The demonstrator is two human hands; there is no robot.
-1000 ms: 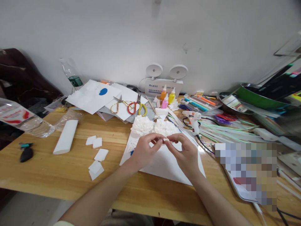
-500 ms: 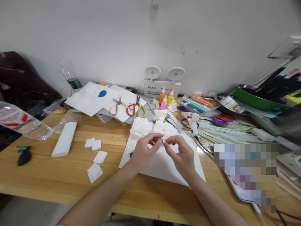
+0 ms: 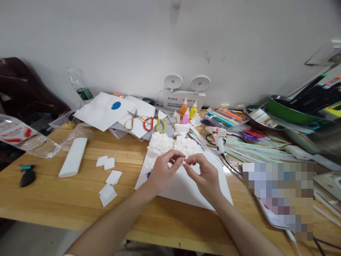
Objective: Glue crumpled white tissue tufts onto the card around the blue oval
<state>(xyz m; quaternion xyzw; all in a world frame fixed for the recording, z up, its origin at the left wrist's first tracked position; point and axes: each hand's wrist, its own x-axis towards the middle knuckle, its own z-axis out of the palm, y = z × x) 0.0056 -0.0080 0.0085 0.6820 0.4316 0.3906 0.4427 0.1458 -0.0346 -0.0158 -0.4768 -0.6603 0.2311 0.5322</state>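
My left hand [image 3: 162, 172] and my right hand [image 3: 205, 176] meet over a white sheet of paper [image 3: 186, 186] on the wooden table [image 3: 66, 199]. Between the fingertips of both hands is pinched a small white scrap of paper [image 3: 184, 161]. Just beyond the fingers lie two fluffy white heaps of crumpled paper bits [image 3: 173, 144]. Several small white paper squares [image 3: 109, 177] lie on the wood to the left of my left forearm.
A white glue gun [image 3: 218, 138] with its cable stands right of the heaps. Scissors [image 3: 145, 121], paint bottles [image 3: 189, 108], markers [image 3: 226, 115] and loose sheets crowd the back. A white foam strip [image 3: 73, 157] and plastic bottle [image 3: 26, 137] lie left. Clutter fills the right side.
Both hands have drawn slightly nearer together and to the left, still working the small white scrap between the fingertips. Nothing else on the table has moved.
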